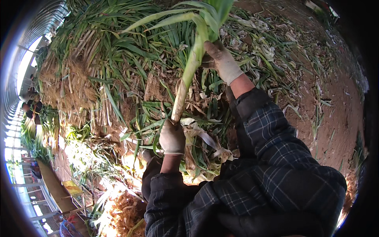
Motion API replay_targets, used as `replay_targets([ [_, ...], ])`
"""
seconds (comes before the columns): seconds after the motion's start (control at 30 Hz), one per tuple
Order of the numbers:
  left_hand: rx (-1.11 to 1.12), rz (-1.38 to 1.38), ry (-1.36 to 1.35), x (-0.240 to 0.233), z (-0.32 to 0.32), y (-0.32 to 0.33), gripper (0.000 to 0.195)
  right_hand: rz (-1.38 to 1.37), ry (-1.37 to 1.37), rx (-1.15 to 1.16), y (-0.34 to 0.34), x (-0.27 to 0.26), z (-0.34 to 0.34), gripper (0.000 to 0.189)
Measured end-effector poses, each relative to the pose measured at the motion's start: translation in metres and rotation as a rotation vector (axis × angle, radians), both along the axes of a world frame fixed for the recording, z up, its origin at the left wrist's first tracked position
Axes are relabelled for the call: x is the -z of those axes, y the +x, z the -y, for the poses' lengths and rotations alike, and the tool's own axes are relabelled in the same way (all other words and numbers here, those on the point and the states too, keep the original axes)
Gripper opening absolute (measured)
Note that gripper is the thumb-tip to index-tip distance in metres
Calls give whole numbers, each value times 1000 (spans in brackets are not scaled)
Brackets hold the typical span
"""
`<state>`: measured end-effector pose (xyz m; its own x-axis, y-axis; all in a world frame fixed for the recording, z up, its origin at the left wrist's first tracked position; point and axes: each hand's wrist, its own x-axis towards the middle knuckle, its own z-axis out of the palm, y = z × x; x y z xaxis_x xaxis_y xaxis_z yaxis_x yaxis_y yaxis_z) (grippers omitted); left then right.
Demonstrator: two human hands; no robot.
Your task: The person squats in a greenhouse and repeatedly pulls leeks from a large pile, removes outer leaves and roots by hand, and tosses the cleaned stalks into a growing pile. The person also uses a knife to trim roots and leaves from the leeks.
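Observation:
A thick Welsh onion stalk [189,71] slants across the middle of the view, its green leaves [217,14] fanning out at the top. My left hand [172,137], in a pale knit glove, grips its lower end, so the root end is hidden in the fist. My right hand [220,60], gloved and soiled at the fingers, is closed around the stalk higher up, just below the leaves. Brownish dry skin [178,103] clings to the lower part of the stalk. Peeled leaves and whitish sheaths [204,136] lie beneath, between my legs.
A large heap of onions with roots [77,77] lies at the left. Leaf scraps [266,53] litter the brown soil [337,118] on the right. Root trimmings [124,213] are piled at lower left, near a small yellow-topped stand [72,188]. Another person [33,108] is at the far left.

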<state>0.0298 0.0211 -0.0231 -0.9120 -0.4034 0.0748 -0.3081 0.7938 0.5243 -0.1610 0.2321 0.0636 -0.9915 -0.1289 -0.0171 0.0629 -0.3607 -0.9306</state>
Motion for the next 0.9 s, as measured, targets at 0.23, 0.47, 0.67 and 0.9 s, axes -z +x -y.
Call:
replay_targets([
  [0.23,50,-66,-248,-6,9,-3,23,137,64,204,-6,22,-22,28],
  [0.47,79,-62,58,-1,15,3,24,-494,1091,55,-12,32,-20,36],
  [0.67,118,28,998,8,16,9,30,-581,1165,-453,33,31,17,35],
  [0.9,276,217,1288,38,28,18,36,-619,1166,-924,88,29,39,25],
])
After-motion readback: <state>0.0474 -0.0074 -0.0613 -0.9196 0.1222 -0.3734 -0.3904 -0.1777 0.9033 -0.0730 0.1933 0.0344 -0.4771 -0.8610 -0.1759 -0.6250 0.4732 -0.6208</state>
